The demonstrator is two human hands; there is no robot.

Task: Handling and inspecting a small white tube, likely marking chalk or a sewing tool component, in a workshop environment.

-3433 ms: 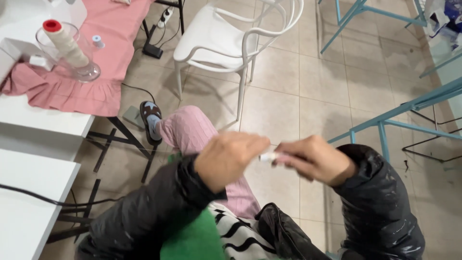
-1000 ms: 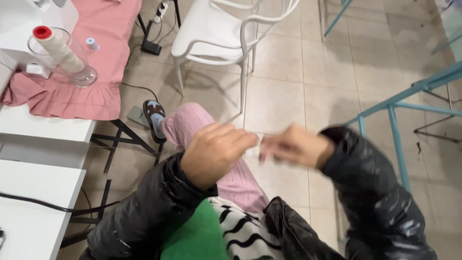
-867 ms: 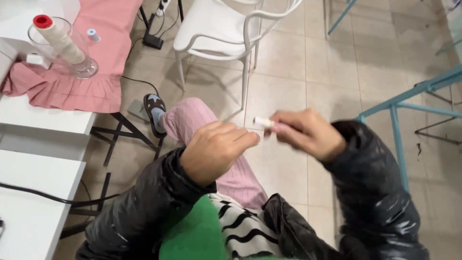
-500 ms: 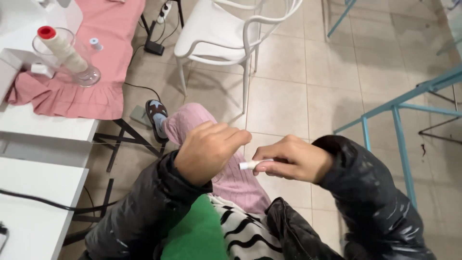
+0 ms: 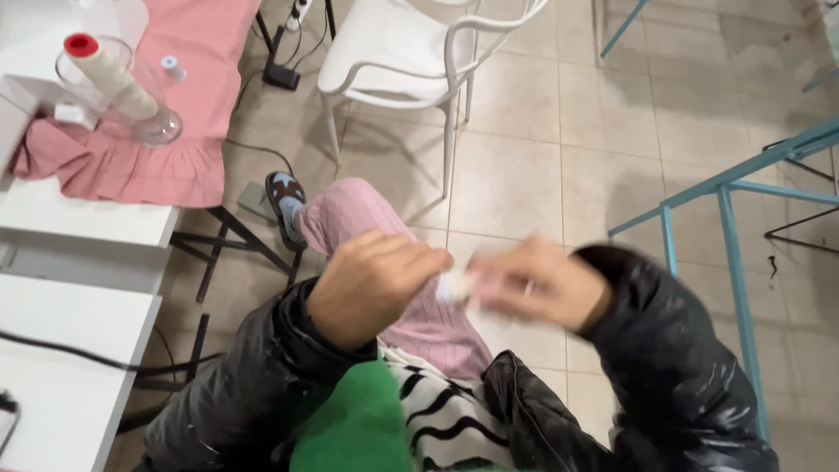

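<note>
My left hand (image 5: pixel 371 284) is held in a loose fist above my lap, its fingertips pointing right. My right hand (image 5: pixel 537 284) is blurred by motion and grips a small white object (image 5: pixel 452 286) between the two hands. What the white object is cannot be made out. The left fingertips nearly touch it; whether they pinch anything is hidden. Both arms wear a shiny black jacket. Below them lie my pink-trousered leg (image 5: pixel 384 236), a green cloth (image 5: pixel 354 428) and a black-and-white striped cloth (image 5: pixel 446 411).
A white table (image 5: pixel 52 350) at left carries pink fabric (image 5: pixel 166 131) and a cream thread cone (image 5: pixel 109 74) in a clear stand. A white chair (image 5: pixel 411 52) stands ahead, a teal metal frame (image 5: pixel 725 227) at right, cables and a pedal (image 5: pixel 253 201) on the tiled floor.
My right hand has kept moving beside the left, out to the right and back again, and now blurs with the white object close to my left fingertips. The left hand stayed nearly still.
</note>
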